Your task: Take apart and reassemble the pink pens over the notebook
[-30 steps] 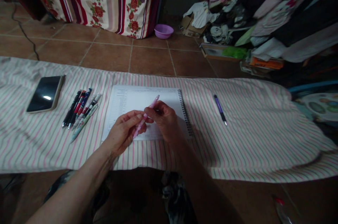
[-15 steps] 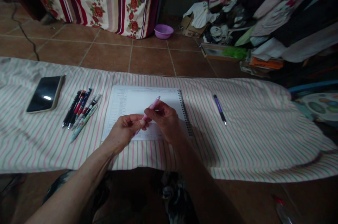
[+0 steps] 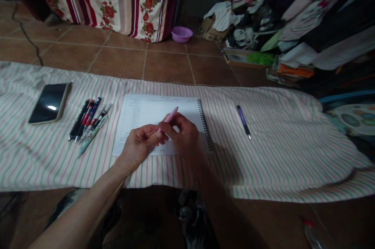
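Pink pen (image 3: pixel 172 114) is held over the open notebook (image 3: pixel 164 105), near the middle of the page, by both hands. It is tilted, with the upper end pointed away from the body and to the right. Whether the page is touched by the lower end cannot be told; that end is hidden by the fingers.

Left hand (image 3: pixel 142 142): grip closed in a pinch around the lower part of the barrel, thumb laid across. Right hand (image 3: pixel 187 133): grip closed on the barrel higher up, between thumb and curled fingers, with the top left exposed. No gap is seen between the two grips.

Handling, as judged: light, stiff, slim, probably plastic. Little force is likely needed. The barrel looks smooth, so some slip or rolling may be expected if it is held loosely; breakage seems unlikely under a finger pinch, though any clip or small end part might be strained by side load. The best hold is judged to be around mid-barrel, with the ends left free; both grips are placed close to that zone.

Nearby: a purple pen (image 3: pixel 243 120) is laid alone to the right, well apart from the notebook's spiral binding (image 3: pixel 205 124). A group of pens (image 3: pixel 91 117) is laid side by side to the left, with a phone (image 3: pixel 49 102) beyond. All are supported by the surface, covered in striped cloth (image 3: pixel 281 135).
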